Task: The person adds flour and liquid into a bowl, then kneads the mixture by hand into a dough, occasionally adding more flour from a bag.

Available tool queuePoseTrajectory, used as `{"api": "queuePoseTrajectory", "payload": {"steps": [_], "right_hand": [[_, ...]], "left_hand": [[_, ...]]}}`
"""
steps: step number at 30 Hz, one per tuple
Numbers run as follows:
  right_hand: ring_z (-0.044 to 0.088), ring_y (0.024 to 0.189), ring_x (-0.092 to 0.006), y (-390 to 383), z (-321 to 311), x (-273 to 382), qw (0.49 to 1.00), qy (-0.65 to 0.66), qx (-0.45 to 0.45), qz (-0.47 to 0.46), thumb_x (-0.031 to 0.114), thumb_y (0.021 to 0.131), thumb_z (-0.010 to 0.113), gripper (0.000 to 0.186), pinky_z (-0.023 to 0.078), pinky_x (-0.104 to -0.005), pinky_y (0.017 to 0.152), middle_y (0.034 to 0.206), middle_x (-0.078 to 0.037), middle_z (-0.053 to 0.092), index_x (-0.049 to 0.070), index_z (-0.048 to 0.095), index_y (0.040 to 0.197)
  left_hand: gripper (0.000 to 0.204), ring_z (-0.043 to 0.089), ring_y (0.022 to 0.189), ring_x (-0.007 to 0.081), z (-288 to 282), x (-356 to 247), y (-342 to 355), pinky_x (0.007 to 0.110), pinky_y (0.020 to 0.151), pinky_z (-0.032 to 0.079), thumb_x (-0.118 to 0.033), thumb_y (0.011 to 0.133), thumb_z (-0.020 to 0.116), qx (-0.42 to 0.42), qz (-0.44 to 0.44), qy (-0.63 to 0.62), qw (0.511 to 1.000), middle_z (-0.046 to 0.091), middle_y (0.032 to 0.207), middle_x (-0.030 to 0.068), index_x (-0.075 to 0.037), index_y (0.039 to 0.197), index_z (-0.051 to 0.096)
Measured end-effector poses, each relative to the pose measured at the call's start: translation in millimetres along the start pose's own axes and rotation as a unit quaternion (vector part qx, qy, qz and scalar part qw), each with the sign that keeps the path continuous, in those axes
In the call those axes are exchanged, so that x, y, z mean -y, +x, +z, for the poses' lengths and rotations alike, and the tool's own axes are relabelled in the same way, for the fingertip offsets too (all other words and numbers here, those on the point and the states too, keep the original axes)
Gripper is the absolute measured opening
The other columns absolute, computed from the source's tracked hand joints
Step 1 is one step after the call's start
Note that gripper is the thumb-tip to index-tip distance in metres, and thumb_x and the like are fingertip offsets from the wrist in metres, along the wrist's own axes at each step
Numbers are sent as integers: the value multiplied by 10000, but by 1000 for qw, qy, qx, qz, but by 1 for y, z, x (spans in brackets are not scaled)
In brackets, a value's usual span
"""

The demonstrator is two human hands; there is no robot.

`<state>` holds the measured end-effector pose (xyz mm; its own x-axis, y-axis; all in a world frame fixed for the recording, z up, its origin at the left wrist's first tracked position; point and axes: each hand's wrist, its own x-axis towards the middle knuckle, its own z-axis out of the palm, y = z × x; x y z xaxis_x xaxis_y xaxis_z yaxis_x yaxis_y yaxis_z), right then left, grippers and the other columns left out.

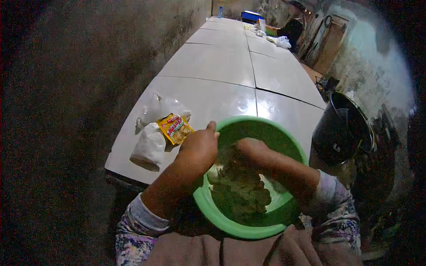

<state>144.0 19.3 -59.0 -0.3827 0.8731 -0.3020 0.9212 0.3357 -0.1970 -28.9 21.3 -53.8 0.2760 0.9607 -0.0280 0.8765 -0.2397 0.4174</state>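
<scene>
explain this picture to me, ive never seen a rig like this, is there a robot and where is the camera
There's no robot: these are a person's bare hands. The camera sits on their head, looking down, and its fisheye lens bends straight edges.

The left hand has its grip at the rim of a green basin. The right hand reaches inside, its fingers hidden, at a partly shadowed mixture.

On the white tiled table, to the left, lie a yellow packet and a bag of something white. A black bucket stands off to the right.
</scene>
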Motion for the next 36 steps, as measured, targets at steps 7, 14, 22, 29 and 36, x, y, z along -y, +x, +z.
{"api": "queuePoseTrajectory", "payload": {"steps": [7,14,22,29,36], "right_hand": [[647,811,-308,24,23,-45,956,280,74,-47,224,828,581,290,503,-409,754,903,-185,663,27,651,1030],[584,1039,-355,12,37,-2,962,47,95,-253,309,786,622,397,464,-521,855,1143,-175,586,104,594,1125],[485,1123,-366,-98,-23,-9,925,-170,15,-340,301,725,669,533,445,-469,897,1199,-185,489,98,522,1195],[539,978,-326,-101,4,-4,945,-149,17,-289,192,726,633,376,496,-431,806,1026,-151,525,72,567,1075],[577,908,-316,-101,-2,0,957,-139,-40,-251,113,757,598,275,510,-415,733,941,-151,563,45,569,1022]], "left_hand": [[321,615,773,449,11,8,0,554,677,479,-267,969,404,-40,24,-14,999,619,788,256,-26,1179,427],[349,624,814,417,-3,-3,-3,525,712,483,-229,968,393,-5,6,-13,1000,631,832,243,20,1210,427],[399,612,922,417,-7,12,-3,513,787,485,-293,953,419,16,20,-69,997,624,949,265,-41,1261,426],[326,641,870,289,-8,94,24,379,797,487,-284,951,469,-310,-22,-198,930,663,926,174,-11,990,643],[594,647,935,309,-45,151,70,413,843,480,-613,747,611,-66,-269,27,961,670,994,182,-63,952,703]]}}
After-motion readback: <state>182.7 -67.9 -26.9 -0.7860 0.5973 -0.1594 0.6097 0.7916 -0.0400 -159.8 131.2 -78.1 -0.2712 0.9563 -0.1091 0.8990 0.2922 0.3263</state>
